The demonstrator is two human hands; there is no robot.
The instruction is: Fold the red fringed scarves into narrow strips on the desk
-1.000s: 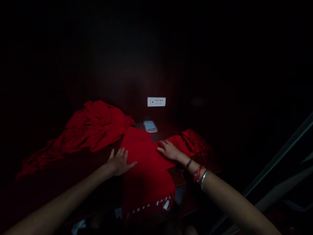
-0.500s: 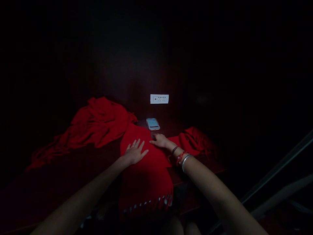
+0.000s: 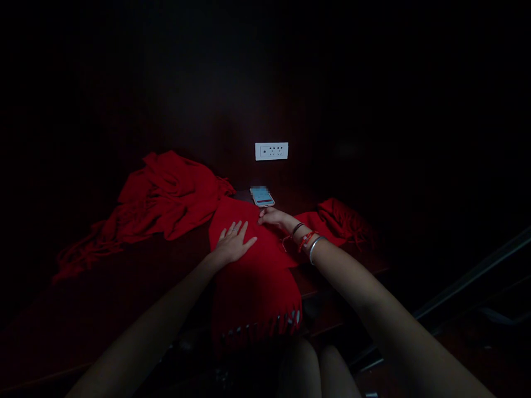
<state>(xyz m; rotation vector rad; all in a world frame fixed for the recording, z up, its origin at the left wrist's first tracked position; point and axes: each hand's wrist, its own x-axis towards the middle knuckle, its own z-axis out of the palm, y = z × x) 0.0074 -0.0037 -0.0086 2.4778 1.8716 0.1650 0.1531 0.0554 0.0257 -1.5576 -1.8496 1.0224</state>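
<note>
Scene very dark; detail limited. Dark bench (image 3: 124, 287) carries everything. Largest item: red fringed scarf (image 3: 253, 265), folded panel running from mid-bench over the near edge, fringe hanging free. We note loose scarf bunched at far left (image 3: 166, 193) and a smaller heap at far right (image 3: 344, 221); whether these are one cloth we cannot tell.

Our left hand (image 3: 233, 243) lies flat on the folded panel, fingers spread and open, gripping nothing. Our right hand (image 3: 274, 218) rests at the panel's far edge, fingers extended and low on the cloth; no pinch visible, so we log it as open. Bracelets (image 3: 307, 243) on the right wrist.

Phone (image 3: 262, 197) sits just beyond the right fingertips, below the wall socket (image 3: 271, 151).

Risks, in our judgement: the overhanging weight could drag the panel off the near edge if palm pressure eases; the right hand could nudge the phone; the bracelets could snag fringe.
</note>
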